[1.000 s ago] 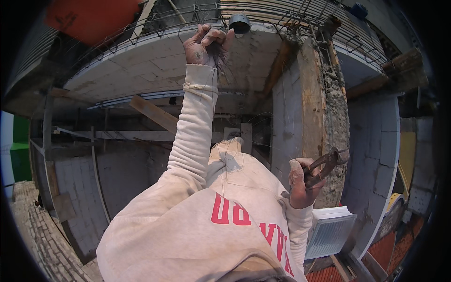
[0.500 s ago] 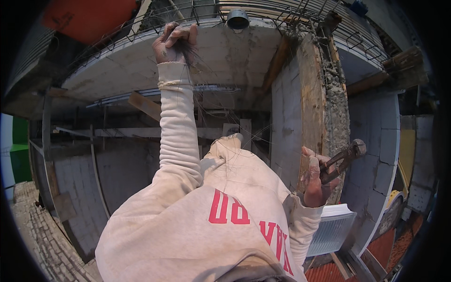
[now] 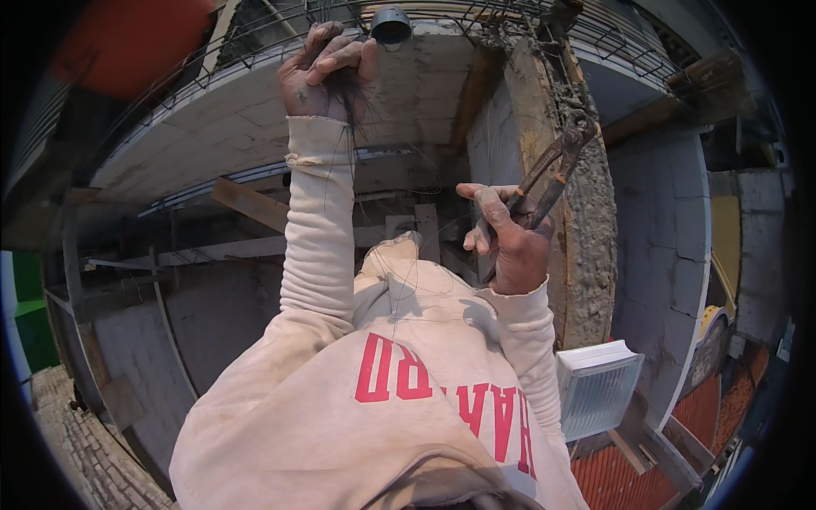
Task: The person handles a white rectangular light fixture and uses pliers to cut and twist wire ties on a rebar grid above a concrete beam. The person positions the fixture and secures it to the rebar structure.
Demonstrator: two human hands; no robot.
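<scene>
My left hand [image 3: 327,78] is raised at the far end of the view, closed around a bunch of thin dark tie wires [image 3: 350,89]. Loose wire strands trail from it down across the front of my pale sweatshirt. My right hand [image 3: 514,246], to the right and lower, grips a pair of rusty pincers [image 3: 552,174] by the handles. The pincers' head points up and away, and their handles stand somewhat apart. Beyond my left hand runs a rebar cage [image 3: 459,12], with a grey pipe end [image 3: 391,27] beside that hand.
A rough concrete column [image 3: 595,246] edged by a wooden board [image 3: 544,119] stands right of my right hand. Farther right is a pale block wall [image 3: 659,229]. A glass block [image 3: 599,391] lies at lower right. An orange-red object [image 3: 127,42] shows at upper left.
My right hand has moved left and up with the pincers, away from the column's side and closer to my left hand. My left hand still grips the wires; the whole view has shifted slightly.
</scene>
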